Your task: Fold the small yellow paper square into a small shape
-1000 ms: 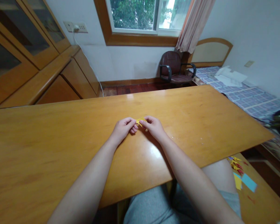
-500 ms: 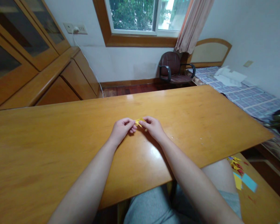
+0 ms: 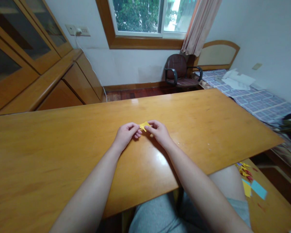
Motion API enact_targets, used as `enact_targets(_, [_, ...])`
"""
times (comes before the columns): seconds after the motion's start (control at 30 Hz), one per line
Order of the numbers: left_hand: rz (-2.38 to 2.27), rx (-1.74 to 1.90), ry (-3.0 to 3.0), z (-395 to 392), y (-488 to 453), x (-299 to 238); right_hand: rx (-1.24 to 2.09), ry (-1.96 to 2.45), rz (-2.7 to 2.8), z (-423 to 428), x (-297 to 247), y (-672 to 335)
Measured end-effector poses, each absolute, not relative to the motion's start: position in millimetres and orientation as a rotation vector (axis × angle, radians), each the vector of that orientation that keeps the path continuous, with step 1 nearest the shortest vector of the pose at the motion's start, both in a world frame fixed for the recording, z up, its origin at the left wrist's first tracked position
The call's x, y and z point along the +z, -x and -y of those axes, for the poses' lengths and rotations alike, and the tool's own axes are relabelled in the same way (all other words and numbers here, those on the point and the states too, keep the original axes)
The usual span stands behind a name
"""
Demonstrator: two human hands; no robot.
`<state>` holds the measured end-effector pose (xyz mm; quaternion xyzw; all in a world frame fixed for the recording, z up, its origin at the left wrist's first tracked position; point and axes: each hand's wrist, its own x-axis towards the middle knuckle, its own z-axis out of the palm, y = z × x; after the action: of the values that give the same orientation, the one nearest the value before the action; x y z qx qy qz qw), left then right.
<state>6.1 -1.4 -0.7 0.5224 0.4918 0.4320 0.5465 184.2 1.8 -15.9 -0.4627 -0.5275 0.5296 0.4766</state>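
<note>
A small folded piece of yellow paper [image 3: 144, 125] is held between my two hands, just above the wooden table [image 3: 63, 139]. My left hand [image 3: 127, 134] pinches its left end between thumb and fingers. On the other side, my right hand [image 3: 158, 131] grips the right part, thumb on top and fingers behind. Part of the paper is covered by my fingertips, and its exact folded shape is too small to make out.
At the lower right, a wooden bench [image 3: 274, 210] carries a pile of small yellow and red folded papers [image 3: 244, 171], a yellow sheet [image 3: 246, 188] and light blue sheets [image 3: 259, 190]. Beyond the table stand an office chair [image 3: 178, 69] and a bed [image 3: 249, 100]. Cabinets [image 3: 53, 87] line the left.
The yellow paper between my fingers now shows a broader, flatter face than before. Both hands stay in nearly the same place and keep their pinch.
</note>
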Motion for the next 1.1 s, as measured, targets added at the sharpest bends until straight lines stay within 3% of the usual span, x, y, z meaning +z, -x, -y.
enact_targets(1.1, [-1.2, 0.889, -1.239, 3, -9, 3, 1.067, 1.149, 1.421, -1, -22, -183])
